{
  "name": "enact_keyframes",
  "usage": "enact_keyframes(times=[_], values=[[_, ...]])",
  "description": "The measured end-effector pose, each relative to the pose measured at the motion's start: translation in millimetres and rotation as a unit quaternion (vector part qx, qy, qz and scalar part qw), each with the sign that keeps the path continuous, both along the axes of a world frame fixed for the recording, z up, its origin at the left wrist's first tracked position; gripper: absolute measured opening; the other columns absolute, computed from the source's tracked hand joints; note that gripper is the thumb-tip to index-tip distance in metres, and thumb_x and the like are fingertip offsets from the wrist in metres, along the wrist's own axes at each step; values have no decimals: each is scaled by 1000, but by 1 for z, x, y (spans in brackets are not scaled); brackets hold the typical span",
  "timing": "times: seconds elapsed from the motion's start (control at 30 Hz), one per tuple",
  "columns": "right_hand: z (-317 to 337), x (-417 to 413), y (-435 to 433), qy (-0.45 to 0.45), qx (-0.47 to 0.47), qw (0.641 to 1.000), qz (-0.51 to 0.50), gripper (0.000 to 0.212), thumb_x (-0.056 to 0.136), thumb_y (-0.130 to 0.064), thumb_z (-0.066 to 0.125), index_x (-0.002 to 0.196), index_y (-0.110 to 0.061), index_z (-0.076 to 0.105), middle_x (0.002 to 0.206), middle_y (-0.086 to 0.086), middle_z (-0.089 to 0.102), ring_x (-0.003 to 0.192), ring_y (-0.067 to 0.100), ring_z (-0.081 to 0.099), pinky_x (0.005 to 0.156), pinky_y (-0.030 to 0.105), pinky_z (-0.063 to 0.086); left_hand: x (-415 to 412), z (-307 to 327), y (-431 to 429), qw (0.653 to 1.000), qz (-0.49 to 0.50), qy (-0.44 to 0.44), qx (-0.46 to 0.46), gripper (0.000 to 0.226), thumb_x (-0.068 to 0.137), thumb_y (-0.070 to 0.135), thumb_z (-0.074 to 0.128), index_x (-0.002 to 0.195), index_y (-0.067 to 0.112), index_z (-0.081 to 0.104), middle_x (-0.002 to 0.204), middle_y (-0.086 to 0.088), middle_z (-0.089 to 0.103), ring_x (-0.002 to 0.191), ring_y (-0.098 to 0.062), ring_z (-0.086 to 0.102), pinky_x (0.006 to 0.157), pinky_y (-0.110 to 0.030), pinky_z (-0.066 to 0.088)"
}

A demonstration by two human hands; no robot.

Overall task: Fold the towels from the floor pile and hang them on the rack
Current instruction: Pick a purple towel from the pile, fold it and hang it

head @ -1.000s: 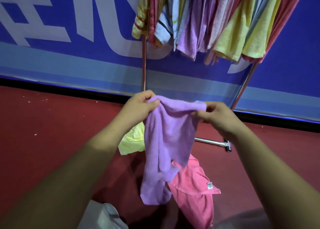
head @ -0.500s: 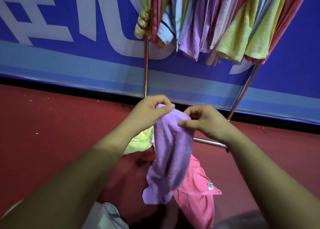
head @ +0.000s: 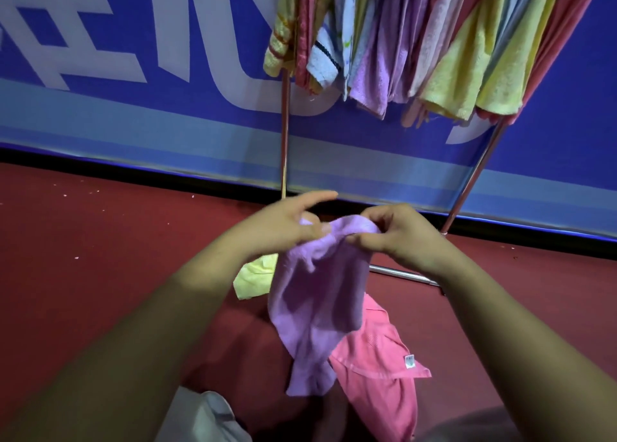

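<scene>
Purple towel [head: 317,294] hangs below my hands, R hand [head: 397,238] pinching its top edge, L hand [head: 283,224] fingers loose & straight: fold unfinished, pink towel [head: 377,361] & yellow towel [head: 255,276] left on floor [head: 100,241], rack [head: 284,134] mostly full.

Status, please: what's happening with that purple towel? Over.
Right hand pinches purple towel by top edge. Left hand at same edge, blurred, grip unclear. Towel hangs over pink towel on floor. Rack ahead, nothing between.
</scene>
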State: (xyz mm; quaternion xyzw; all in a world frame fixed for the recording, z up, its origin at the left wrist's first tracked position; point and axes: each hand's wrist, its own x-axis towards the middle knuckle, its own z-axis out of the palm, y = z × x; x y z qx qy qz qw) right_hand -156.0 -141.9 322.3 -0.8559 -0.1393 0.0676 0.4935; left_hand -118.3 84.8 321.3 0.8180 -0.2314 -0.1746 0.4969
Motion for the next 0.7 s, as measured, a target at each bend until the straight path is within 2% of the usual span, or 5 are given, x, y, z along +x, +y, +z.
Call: enact_keyframes(times=[0.1,0.3,0.47,0.6,0.7], values=[[5,-5,8,-3,11,1000,29,17,87,-13,76,73,-9,67,65,7,56,63,9,44,57,27,36,-1,-7,-8,997,-49,-33,58,39,90,30,64,128,27,63,103,6,72,97,-6,65,93,-30,49],[0,5,-8,-24,-94,994,-48,23,82,-22,80,71,-10,65,62,-4,50,57,8,39,56,29,33,1,3,-8,995,83,-36,-41,13,81,31,64,81,18,66,73,6,58,70,-5,50,69,-25,40],[-4,15,-29,-33,-83,983,-159,23,82,-24,79,71,-9,67,56,-10,52,51,4,40,52,24,35,9,6,-1,960,248,-4,-133,13,77,32,63,73,19,65,74,-9,52,73,-17,44,72,-33,33],[-6,17,-30,-27,9,978,-206,21,84,-22,79,70,-12,67,51,-13,52,47,4,39,46,18,32,16,-1,4,941,316,-16,-123,25,78,31,63,79,6,64,72,-6,54,70,-16,46,70,-32,35],[-5,17,-28,-39,45,974,-220,20,85,-16,77,69,-10,65,55,-7,52,51,6,38,48,21,31,18,-5,6,936,337,-65,-74,4,89,19,67,86,16,67,73,-1,60,66,-14,49,67,-27,39]])
